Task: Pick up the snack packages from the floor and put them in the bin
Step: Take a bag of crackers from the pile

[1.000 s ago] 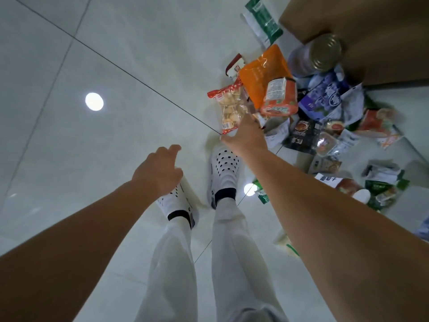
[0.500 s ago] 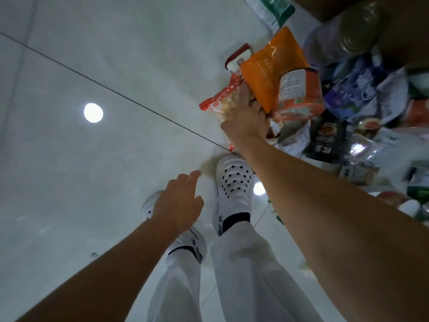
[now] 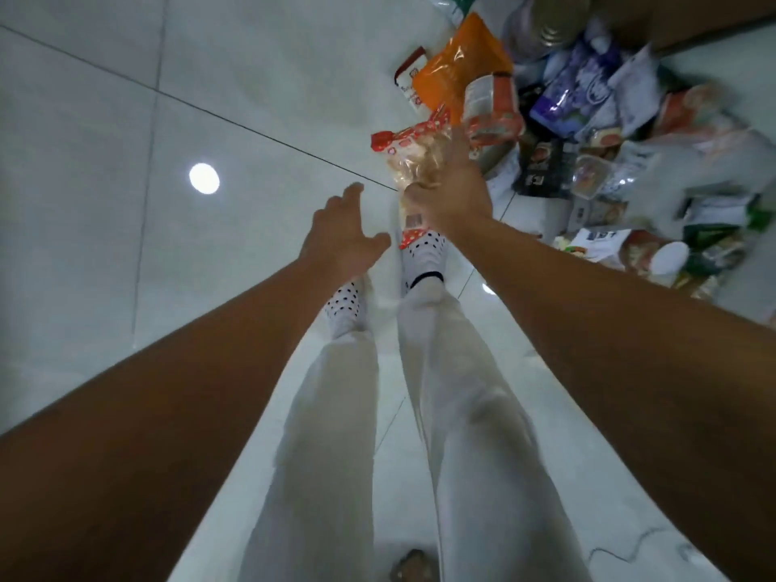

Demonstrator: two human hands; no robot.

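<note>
My right hand is shut on a clear snack bag with red dotted ends, lifted off the floor just above my right shoe. My left hand hangs open to its left, fingers spread, holding nothing. A heap of snack packages lies on the floor at the upper right: an orange pouch, an orange-red packet with a white label, a purple and white bag, a black packet, a small red and white packet. No bin is recognisable in view.
A metal-lidded jar lies at the top beside a brown cardboard surface. More packets spread toward the right edge. My white-trousered legs and dotted white shoes stand on the pale tiled floor.
My right hand closed on the red-ended clear bag and raised it from the pile toward me. My left hand came up and forward beside it, fingers opening.
</note>
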